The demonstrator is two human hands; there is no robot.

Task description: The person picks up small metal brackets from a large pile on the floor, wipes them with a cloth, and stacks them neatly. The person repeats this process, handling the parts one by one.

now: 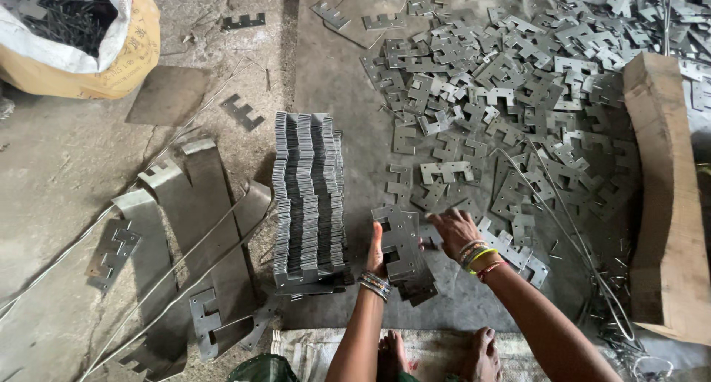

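Head view: a concrete floor (59, 174) filled the frame, with a dark metal sheet (333, 85) laid over its middle. Across the upper right of the frame spread a loose heap of stamped metal plates (518, 85), grey and notched, lying flat and overlapping. At the right edge a thick wooden block (663, 197) stood beside the heap. In the upper left corner sat a yellow sack (111, 63) with a white liner, dark metal pieces showing inside. Long bent offcut strips (200, 204) and thin wire rods (170, 278) lay across the lower left of the frame. At centre rose a tall, tidy stack of plates (307, 197), set on edge in close rows. Just right of it, in the lower middle, a person's left hand (376, 252) was closed around the side of a small bundle of plates (404, 252), holding it upright on the sheet. The right hand (453, 230), fingers spread narrow, rested on loose plates touching the bundle; whether it gripped one could not be told. Coloured bangles (478, 256) ringed the right wrist.
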